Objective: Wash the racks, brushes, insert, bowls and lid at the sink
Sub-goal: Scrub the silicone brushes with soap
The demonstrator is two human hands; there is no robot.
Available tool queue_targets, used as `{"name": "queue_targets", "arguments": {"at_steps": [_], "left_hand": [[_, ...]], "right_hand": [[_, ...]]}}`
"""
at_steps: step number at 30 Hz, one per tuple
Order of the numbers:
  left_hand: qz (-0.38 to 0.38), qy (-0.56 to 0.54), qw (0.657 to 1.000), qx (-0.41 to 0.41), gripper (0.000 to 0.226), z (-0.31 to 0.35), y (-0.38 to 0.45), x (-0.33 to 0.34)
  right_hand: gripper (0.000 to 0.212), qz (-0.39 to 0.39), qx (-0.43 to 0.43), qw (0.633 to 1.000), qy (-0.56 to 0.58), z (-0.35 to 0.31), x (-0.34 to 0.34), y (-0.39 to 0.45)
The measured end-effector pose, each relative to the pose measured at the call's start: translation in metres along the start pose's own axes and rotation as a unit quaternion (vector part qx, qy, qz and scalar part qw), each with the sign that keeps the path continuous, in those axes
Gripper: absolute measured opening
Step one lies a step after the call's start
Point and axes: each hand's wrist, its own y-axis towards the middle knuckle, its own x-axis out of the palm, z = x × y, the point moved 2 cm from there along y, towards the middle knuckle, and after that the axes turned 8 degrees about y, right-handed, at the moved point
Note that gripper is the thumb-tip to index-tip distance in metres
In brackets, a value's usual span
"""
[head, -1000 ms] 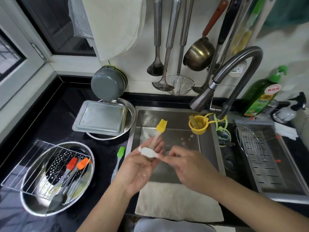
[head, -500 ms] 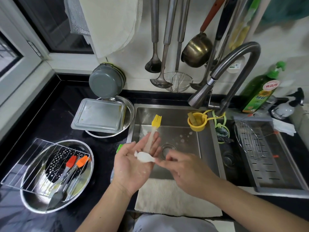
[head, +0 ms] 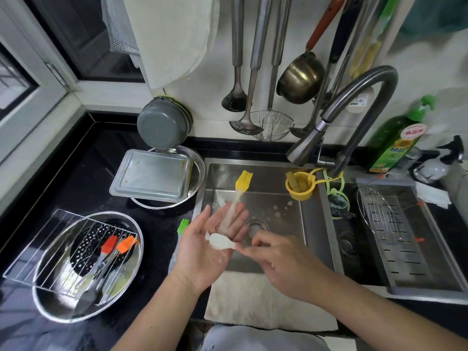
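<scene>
Brush (head: 236,198), yellow-headed, lies loose across my left hand (head: 210,247), fingers flat, over the sink (head: 276,211). My right hand (head: 281,262) pinches its white handle end. Soapy and slick, it could slide off my palm into the basin if I tilt.

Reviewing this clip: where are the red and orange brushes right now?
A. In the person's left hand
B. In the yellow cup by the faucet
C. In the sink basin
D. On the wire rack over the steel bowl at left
D: the red brush and orange brush lie on the wire rack across the steel bowl on the counter at left; the left hand carries the yellow brush instead.
</scene>
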Motion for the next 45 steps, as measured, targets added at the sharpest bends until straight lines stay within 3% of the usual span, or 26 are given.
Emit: {"name": "queue_targets", "arguments": {"at_steps": [6,10,13,16,27,36,41,45], "left_hand": [[0.051,0.204,0.976,0.053,0.029,0.007,0.010,-0.005],[0.072,0.416,0.903,0.073,0.036,0.010,0.012,-0.009],[0.097,0.495,0.860,0.081,0.040,0.006,0.013,-0.015],[0.112,0.517,0.845,0.082,0.035,0.003,0.014,-0.018],[0.125,0.509,0.851,0.046,0.036,0.003,0.007,-0.025],[0.122,0.544,0.828,0.063,0.038,0.001,0.008,-0.030],[0.137,0.554,0.819,0.062,0.038,-0.003,0.009,-0.036],[0.139,0.543,0.827,0.048,0.039,-0.007,0.008,-0.037]], "right_hand": [[0.049,0.037,0.010,0.999,-0.002,0.023,-0.028,0.001],[0.052,0.173,0.083,0.981,-0.031,0.037,-0.054,0.012],[0.053,0.123,0.062,0.986,-0.091,0.031,-0.052,0.018],[0.055,0.109,0.076,0.986,-0.103,0.033,-0.051,0.020],[0.051,0.107,0.072,0.989,-0.066,0.029,-0.040,0.020],[0.047,0.105,0.097,0.989,-0.029,0.037,-0.041,0.019],[0.045,0.162,0.162,0.973,-0.032,0.062,-0.053,0.020],[0.048,0.127,0.112,0.986,0.002,0.031,-0.035,0.010]]}}
